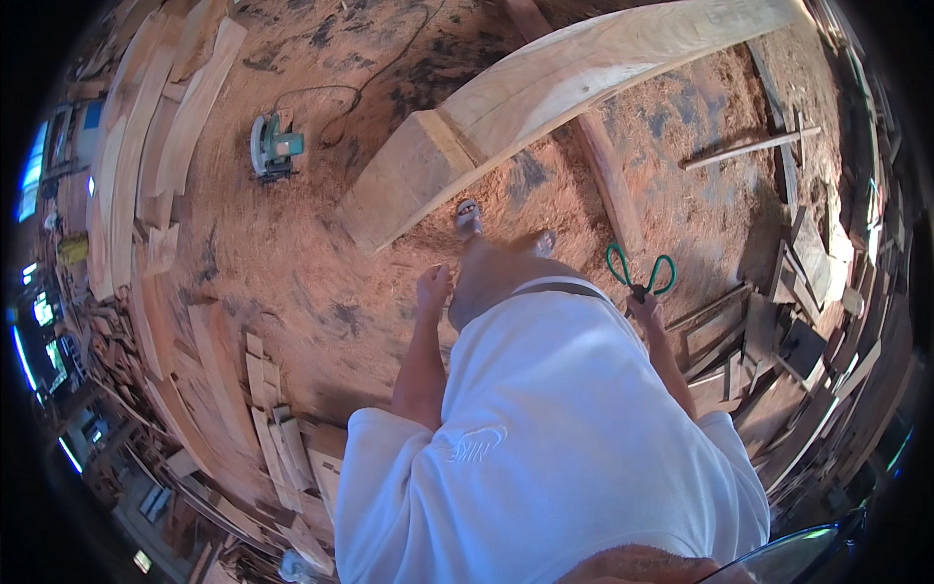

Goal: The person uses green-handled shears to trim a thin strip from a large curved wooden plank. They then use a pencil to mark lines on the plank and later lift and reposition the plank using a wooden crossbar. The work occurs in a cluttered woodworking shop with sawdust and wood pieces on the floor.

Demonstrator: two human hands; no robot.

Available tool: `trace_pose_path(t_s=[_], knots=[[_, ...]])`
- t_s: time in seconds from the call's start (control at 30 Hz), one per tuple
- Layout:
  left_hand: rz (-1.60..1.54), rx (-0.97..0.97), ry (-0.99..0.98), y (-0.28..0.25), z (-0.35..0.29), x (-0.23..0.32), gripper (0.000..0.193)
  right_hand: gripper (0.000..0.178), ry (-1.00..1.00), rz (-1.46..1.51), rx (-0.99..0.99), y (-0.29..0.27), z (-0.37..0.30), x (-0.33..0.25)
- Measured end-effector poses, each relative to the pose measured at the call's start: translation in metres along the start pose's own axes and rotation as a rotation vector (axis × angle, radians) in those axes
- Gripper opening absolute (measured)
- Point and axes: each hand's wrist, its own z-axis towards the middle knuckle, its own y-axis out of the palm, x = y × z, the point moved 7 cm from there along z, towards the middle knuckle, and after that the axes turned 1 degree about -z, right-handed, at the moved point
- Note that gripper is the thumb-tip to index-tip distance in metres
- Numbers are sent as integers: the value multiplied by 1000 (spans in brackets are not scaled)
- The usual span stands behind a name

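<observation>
My right hand (pixel 644 309) is low at my right side, closed round the dark middle of a tool with two green loop handles (pixel 664 275). It looks like a pair of shears; the rest is hidden by my hand. On the other side my left hand (pixel 435 285) hangs beside my leg with its fingers curled in, and nothing shows in it. Ahead of my feet a large curved timber beam (pixel 545 88) rises from near left to far right, with a block-like end (pixel 404 180) closest to me. Neither hand touches the beam.
A green circular saw (pixel 277 146) with a trailing cord (pixel 358 95) sits on the sawdust-covered floor (pixel 292 292) at left. Long boards (pixel 146 146) are stacked along the left. A squared timber (pixel 608 185) runs under the beam. Offcuts (pixel 769 331) pile up at right.
</observation>
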Motion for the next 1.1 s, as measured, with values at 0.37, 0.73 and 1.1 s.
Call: trace_pose_path(t_s=[0.37, 0.73, 1.1], knots=[[-76, 75, -34, 25, -33, -33, 47, 44, 97, 32, -157, -10, 27, 49], [-47, 65, -16, 46, -35, -43, 48, 47, -32, -39, -136, -30, 43, 18], [-5, 98, -26, 48, -43, -39, 48, 44, -23, -94, -148, -17, 60, 45]])
